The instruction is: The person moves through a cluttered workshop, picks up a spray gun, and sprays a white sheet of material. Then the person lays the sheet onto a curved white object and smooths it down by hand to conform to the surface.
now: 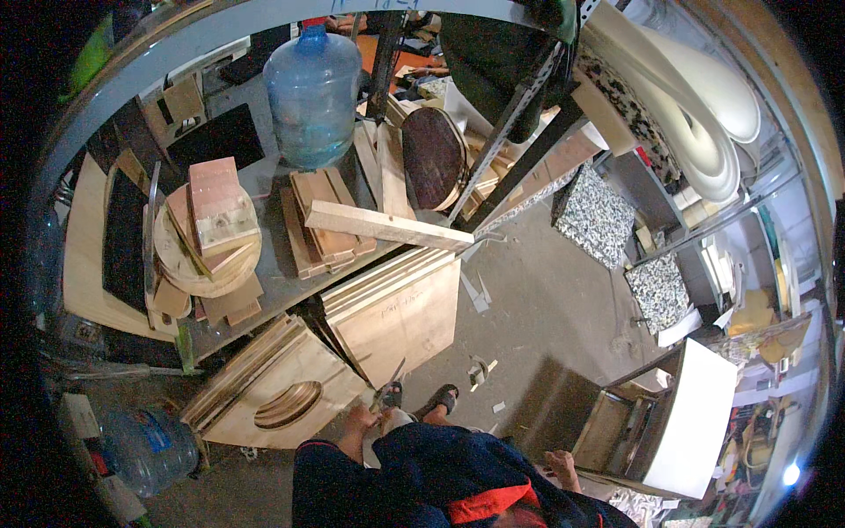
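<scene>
Two hands in view: left hand [359, 417] is closed on one thin pointed strip [393, 375], exact kind too small to tell; right hand [560, 464] has curled fingers beside a white-topped wooden cabinet [698, 418], cannot tell if it grips anything. Strip is low centre of view, just right of one plywood panel with an oval cutout [282, 370], near two sandalled feet [393, 392]. Its long axis runs obliquely, narrow end up and slightly right, away from the wearer. Two leaning stacks of plywood: the cutout one, and a plain plywood stack [398, 319] behind it; sheets per stack overlap too much to count. Two water jugs: one blue jug [312, 101] upright on the grey worktop [280, 286], one lower jug [151, 453] near the floor at left. Also on the worktop: one long wooden batten [387, 226], sticking out past the edge, and one round wooden disc [236, 268] under loose blocks. Two speckled foam slabs [597, 214] at right. Handwritten marks on the plain stack's front sheet and the overhead beam [493, 13]; blue label on the lower jug, too small to read.
</scene>
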### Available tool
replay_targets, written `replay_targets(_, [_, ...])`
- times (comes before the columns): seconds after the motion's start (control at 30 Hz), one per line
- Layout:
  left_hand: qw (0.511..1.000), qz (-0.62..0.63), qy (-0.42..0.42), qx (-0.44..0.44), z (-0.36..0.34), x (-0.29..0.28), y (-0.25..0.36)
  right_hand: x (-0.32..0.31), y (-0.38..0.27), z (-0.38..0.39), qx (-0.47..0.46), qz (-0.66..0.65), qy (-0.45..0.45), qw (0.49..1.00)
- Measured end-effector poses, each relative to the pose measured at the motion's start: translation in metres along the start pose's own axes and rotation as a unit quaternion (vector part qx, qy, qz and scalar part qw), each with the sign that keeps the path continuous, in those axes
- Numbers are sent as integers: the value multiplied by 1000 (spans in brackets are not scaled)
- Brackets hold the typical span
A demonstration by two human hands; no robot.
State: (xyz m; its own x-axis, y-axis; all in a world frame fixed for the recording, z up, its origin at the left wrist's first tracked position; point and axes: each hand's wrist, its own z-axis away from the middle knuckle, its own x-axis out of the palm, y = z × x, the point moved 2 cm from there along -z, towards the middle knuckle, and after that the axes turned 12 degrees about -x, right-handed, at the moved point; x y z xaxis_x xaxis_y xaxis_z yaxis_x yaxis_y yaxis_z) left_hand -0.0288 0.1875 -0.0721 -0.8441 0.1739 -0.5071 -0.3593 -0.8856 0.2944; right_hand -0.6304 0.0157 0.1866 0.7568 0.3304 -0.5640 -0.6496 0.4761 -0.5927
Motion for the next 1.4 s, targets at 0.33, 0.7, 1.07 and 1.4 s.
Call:
replay_targets(0.33, [999,-22,20,40,-19,13,-2,-3,7,-10,-73,81,-68,992])
replay_targets(0.7, [995,78,60,24,-26,28,-12,3,-27,-12,7,-70,-44,997])
replay_targets(1.07, [992,96,75,-9,20,5,-8,23,-86,-1,32,98,-39,994])
replay_targets(1.4, [999,40,5,-33,18,-4,-8,18,-67,-11,-35,-76,-79,993])
